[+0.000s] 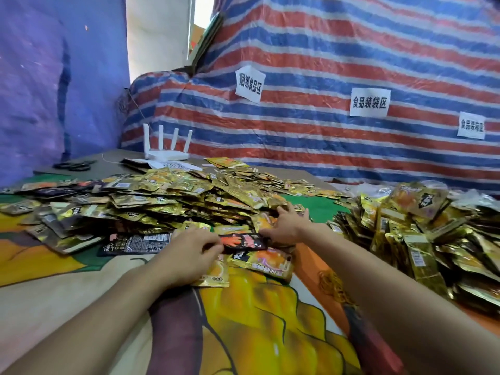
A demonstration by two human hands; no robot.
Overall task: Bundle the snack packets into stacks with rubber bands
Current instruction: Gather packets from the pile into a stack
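A tangle of rubber bands (333,285) was seen on the printed cloth (81,299), beside the right forearm. The left hand (189,250) was curled at the black snack packet (243,240)'s end; whether it was pinched could not be told. The right hand (286,226) was spread, released, upon the heap of gold snack packets (189,196). A white router (166,150) was set behind.

Was lit brightly and evenly from above, with only faint, soft shadows. Blew out to pure white at the opening (201,12) behind the striped tarp (351,63). Glinted hard off the gold snack packets (189,190). Bowed and stretched toward the edges, wide-angle fashion. Went soft along the bottom and smeared the print on the far-right paper label (471,125).
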